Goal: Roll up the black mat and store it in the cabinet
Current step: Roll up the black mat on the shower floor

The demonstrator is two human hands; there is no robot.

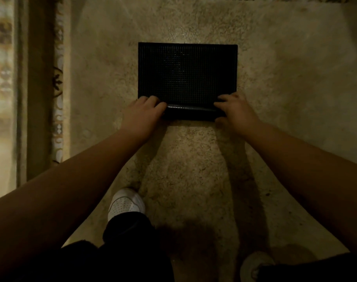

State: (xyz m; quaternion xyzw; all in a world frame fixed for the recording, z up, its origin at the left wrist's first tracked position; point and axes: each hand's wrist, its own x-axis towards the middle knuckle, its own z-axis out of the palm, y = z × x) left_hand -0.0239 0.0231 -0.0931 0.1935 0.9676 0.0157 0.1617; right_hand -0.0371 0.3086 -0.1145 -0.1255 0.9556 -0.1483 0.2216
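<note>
Everything here is placed by the black mat (187, 72), which lies on a beige carpet (285, 82) a little above the middle of the view.

Far to the left of the mat runs the carpet's patterned border (58, 82), a pale strip with dark floral marks, and beyond it a lighter floor that is too blurred to read.

At the mat's near left corner sits the left hand (142, 116), palm down. Its fingers (153, 101) are curled over the rolled part of the mat, gripping that end of the roll. The left forearm reaches back from there to the lower left edge of the view.

The mat itself is a dark rectangle with a fine grid texture. Most of it lies flat on the carpet; its near edge is turned over into a short, tight roll (191, 113) that spans the gap between the two hands and rests on the flat part.

Below the mat, toward the viewer and slightly left of its centre, a white shoe (125, 203) stands on the carpet under a dark trouser leg. A second shoe (255, 265) shows dimly lower right, in shadow.

At the mat's near right corner the right hand (237, 113) mirrors the left, its fingers (226, 98) bent over the roll's right end and closed on it.
</note>
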